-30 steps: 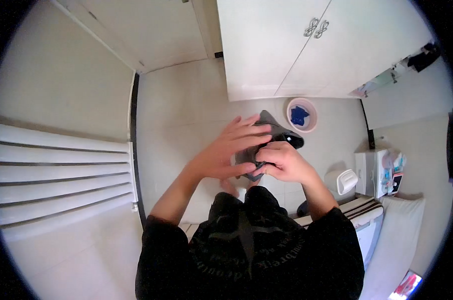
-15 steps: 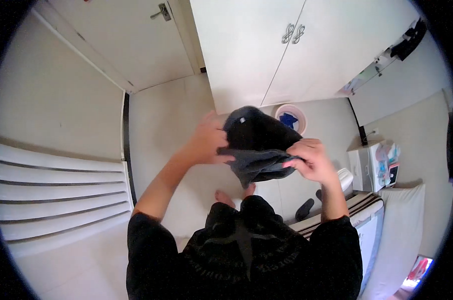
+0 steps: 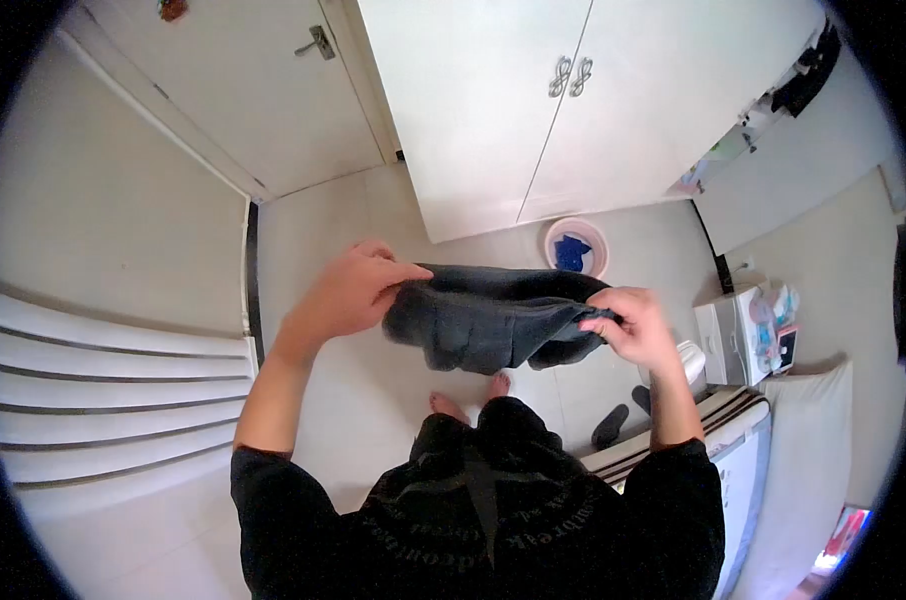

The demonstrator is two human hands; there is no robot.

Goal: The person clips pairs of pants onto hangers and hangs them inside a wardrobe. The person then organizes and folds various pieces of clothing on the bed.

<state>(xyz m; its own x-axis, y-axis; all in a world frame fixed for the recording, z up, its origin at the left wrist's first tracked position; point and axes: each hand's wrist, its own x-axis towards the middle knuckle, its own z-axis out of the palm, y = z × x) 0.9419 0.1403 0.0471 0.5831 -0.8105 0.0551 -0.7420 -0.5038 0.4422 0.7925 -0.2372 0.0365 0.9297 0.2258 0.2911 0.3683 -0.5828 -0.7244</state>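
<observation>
A dark grey cloth garment (image 3: 473, 328) hangs stretched sideways in front of my body, above my feet. Its upper edge runs between my two hands, and the lower part drapes in loose folds. My left hand (image 3: 345, 290) pinches the left end of that edge, thumb and fingers closed on the fabric. At the other end, my right hand (image 3: 635, 322) grips a bunched part of the edge. Whether it is shorts or another piece of clothing I cannot tell.
A pink basin (image 3: 601, 245) with a dark blue cloth (image 3: 571, 252) stands before the white wardrobe (image 3: 493, 120). Slippers (image 3: 609, 427) lie beside the bed (image 3: 748, 440) on the right. A white slatted frame (image 3: 113, 365) is at left, below a door (image 3: 233, 90).
My left hand has moved left and closed on the garment's edge. The cloth went from a bunched, open shape to stretched wide. My right hand keeps its grip.
</observation>
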